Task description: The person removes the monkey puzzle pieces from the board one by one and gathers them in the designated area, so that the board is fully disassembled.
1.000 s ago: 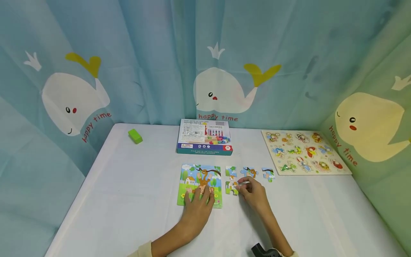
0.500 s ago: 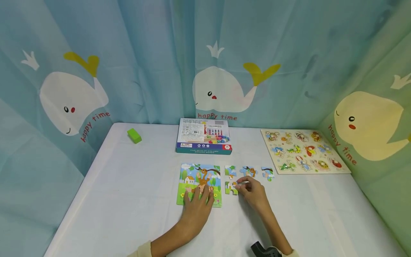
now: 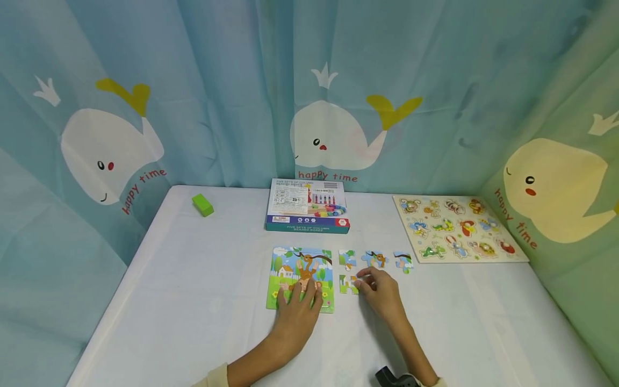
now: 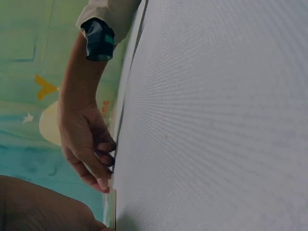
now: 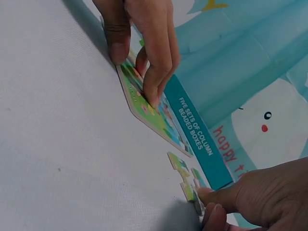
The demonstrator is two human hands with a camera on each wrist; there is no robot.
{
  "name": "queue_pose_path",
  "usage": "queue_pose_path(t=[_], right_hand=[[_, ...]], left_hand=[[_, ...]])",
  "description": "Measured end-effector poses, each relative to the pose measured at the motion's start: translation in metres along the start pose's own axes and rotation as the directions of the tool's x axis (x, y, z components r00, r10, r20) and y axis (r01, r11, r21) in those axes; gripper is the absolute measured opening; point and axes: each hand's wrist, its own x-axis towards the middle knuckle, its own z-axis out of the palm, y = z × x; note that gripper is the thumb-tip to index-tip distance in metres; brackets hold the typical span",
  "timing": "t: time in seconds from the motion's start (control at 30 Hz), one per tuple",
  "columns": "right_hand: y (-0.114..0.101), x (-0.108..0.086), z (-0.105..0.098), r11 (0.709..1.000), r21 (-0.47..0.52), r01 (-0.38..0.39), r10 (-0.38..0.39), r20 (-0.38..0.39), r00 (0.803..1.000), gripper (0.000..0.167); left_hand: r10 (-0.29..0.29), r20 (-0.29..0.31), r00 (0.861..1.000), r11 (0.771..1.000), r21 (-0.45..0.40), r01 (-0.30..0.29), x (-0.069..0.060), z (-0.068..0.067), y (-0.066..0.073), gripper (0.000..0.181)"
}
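At the middle of the white-covered tabletop point(image 3: 217, 279), a square jigsaw board point(image 3: 283, 279), printed with a brown monkey, a house and green grass, lies flat. Left hand point(image 3: 297, 317): fingers spread apart, tips resting on the lower part of the board; the right wrist view shows the thumb at its edge. Right hand point(image 3: 381, 294): narrow, thumb and forefinger pinching a small green jigsaw piece with a notched near edge point(image 3: 344, 285), at its right side, just to the right of the board. Whether this piece is fully flat cannot be told.

Beyond it stand three further items in a row: a blue-and-green piece point(image 3: 347, 258), a piece with a brown monkey's head point(image 3: 375, 259) and a blue piece with a dark branch point(image 3: 403, 262), spaced apart. Behind the board lies a teal-and-white cardboard box point(image 3: 307, 226); far left, a bright green block point(image 3: 202, 205); far right, a pale wooden insect puzzle point(image 3: 450, 242).
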Motion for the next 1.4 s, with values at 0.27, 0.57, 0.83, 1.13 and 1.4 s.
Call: queue_pose_path(t=[0.27,0.57,0.83,1.13,1.4], right_hand=[[0.001,0.001,0.003,1.000,-0.025,0.006,-0.007,-0.019,1.000,0.016],[0.000,0.002,0.004,0.999,-0.040,0.014,-0.015,-0.014,1.000,0.016],[-0.005,0.006,0.005,0.994,-0.047,0.103,-0.106,-0.068,0.992,0.009],[-0.039,0.028,0.016,0.941,0.027,0.337,-0.336,-0.034,0.941,0.004],[-0.065,0.046,0.035,0.904,0.048,0.425,-0.427,0.158,0.890,0.008]], left_hand=[[-0.001,-0.017,1.000,1.000,0.025,0.002,-0.001,0.000,0.000,0.042],[-0.005,-0.012,1.000,0.999,0.041,0.006,-0.001,-0.001,-0.001,0.042],[0.018,-0.020,1.000,0.994,0.107,-0.015,-0.002,-0.003,-0.001,0.045],[-0.009,0.010,1.000,0.998,0.066,0.008,-0.001,-0.003,0.000,0.049],[-0.029,0.032,0.999,0.997,0.077,0.026,-0.001,-0.006,-0.001,0.052]])
